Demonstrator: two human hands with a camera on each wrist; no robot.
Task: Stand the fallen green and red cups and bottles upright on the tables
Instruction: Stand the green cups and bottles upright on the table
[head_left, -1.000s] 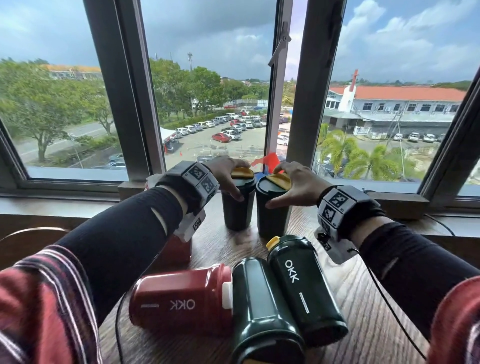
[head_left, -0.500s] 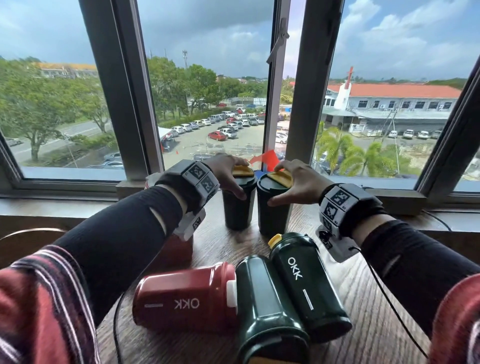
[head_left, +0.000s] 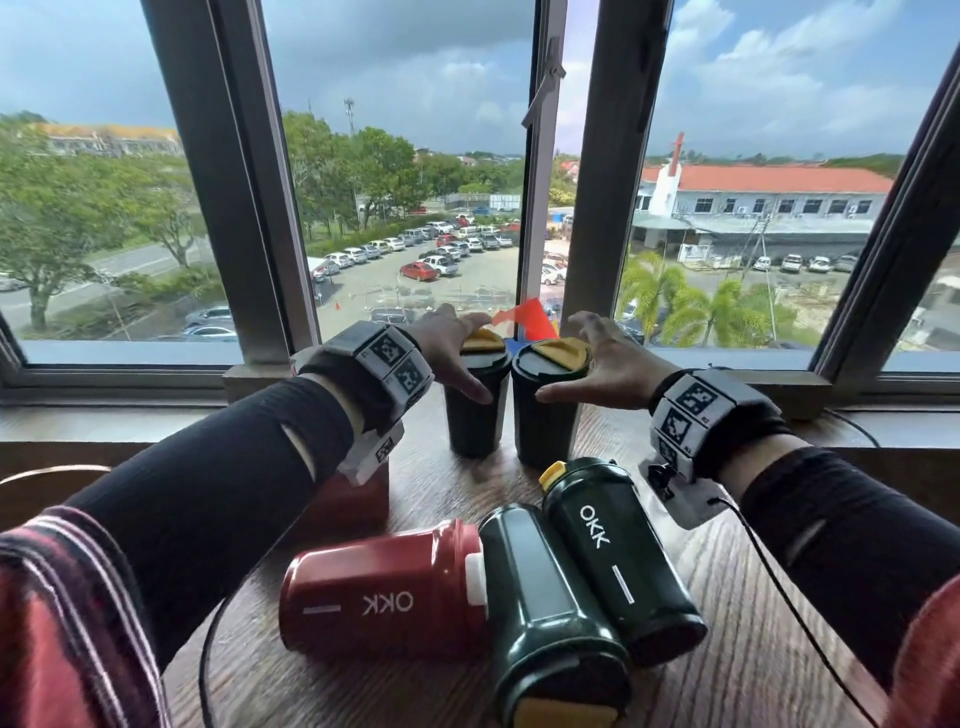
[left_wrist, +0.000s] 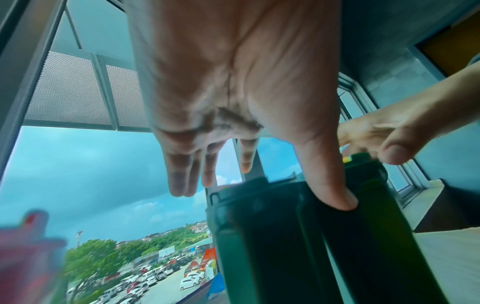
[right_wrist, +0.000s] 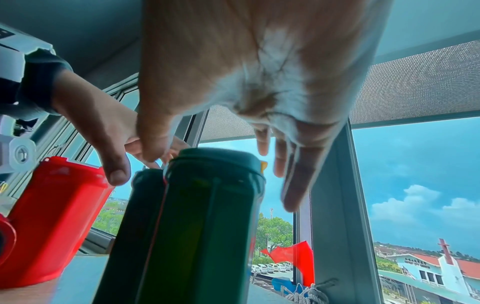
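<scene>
We see two dark green cups standing upright side by side at the far edge of the wooden surface (head_left: 753, 675), just in front of the window sill. Our left hand (head_left: 447, 348) hovers over the left green cup (head_left: 475, 410), its fingers (left_wrist: 182, 176) spread and straight, the thumb lying against the cup's side in the left wrist view; nothing is gripped. Our right hand (head_left: 602, 358) is over the right green cup (head_left: 545, 421) in the same manner, fingers (right_wrist: 296, 185) wide and extended past the lid, thumb down near the rim, holding nothing. Whether the palms actually touch the yellow-tabbed lids we cannot tell.

Nearer to us, three containers lie on their sides, touching one another: a red bottle (head_left: 384, 597) with its lid pointing right, a green bottle (head_left: 550, 618) in the middle with its base toward us, and a second green bottle (head_left: 618, 561) to the right, its yellow-capped top pointing toward the upright cups. Another red cup (right_wrist: 54, 216) stands upright to the left, mostly hidden behind our left forearm in the head view
</scene>
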